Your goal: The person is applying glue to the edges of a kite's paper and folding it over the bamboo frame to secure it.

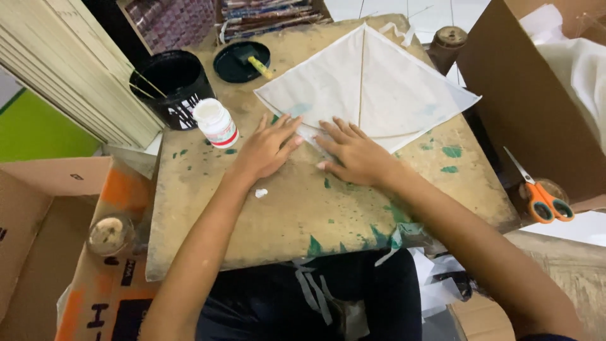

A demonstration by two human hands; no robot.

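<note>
- Head view shows a worn wooden board (303,208) with green paint spots, and a white paper kite (372,88) lying flat on its far half.
- Kite has a thin stick down the middle and a bowed stick across; its near corner points toward the person.
- Left hand (265,148) lies flat, palm down, fingers spread, with the fingertips pressing on the near left edge of the kite. It holds nothing.
- Right hand (353,155) is also flat and open, fingers spread, pressing on the near edge of the kite just beside the left hand. It holds nothing too.
- Both hands are close together, almost touching at the fingertips.
- White glue bottle (216,123) stands just left of the left hand, on the board.
- Black bucket (170,88) with thin sticks in it stands behind the bottle, at the far left corner.
- Black lid (240,62) with a brush on it lies beside the bucket, near the far edge.
- Small white blob (261,192) is on the board under the left wrist.
- Orange scissors (543,196) lie well apart on the right, next to a cardboard box (524,95).
- Another cardboard box (57,208) is on the left, lower than the board.
</note>
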